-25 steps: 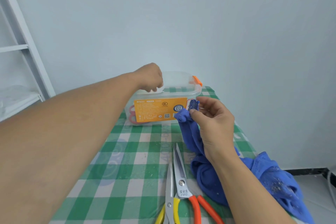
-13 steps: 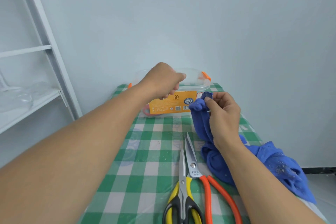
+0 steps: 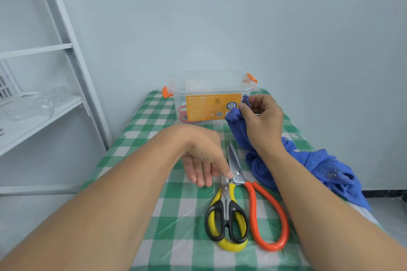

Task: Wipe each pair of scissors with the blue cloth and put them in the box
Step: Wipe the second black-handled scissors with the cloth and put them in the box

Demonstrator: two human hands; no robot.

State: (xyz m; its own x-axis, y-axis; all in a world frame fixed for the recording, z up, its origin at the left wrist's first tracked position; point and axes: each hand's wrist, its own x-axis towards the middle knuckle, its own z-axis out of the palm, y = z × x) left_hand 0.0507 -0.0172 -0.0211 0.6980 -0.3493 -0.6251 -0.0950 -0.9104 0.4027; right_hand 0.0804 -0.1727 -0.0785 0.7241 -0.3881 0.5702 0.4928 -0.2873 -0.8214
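Note:
Two pairs of scissors lie side by side on the checked table. One pair has yellow-and-black handles (image 3: 226,224); the orange-handled scissors (image 3: 267,218) are to its right. My left hand (image 3: 203,158) hovers just above their blades with fingers relaxed, fingertips near the pivots; I cannot tell whether they touch. My right hand (image 3: 262,119) pinches the upper end of the blue cloth (image 3: 259,160), lifted beside the box. The clear plastic box (image 3: 209,86) with an orange label stands at the far end. A red-handled pair (image 3: 184,114) shows through its wall.
The green-and-white checked table (image 3: 176,215) is covered with clear film. More blue cloth trails off the table's right edge (image 3: 334,174). A white metal shelf (image 3: 44,116) stands to the left. The pale wall is right behind the box.
My left hand has left the box rim and come back and down to the scissors' blades. My right hand still holds the cloth up beside the box.

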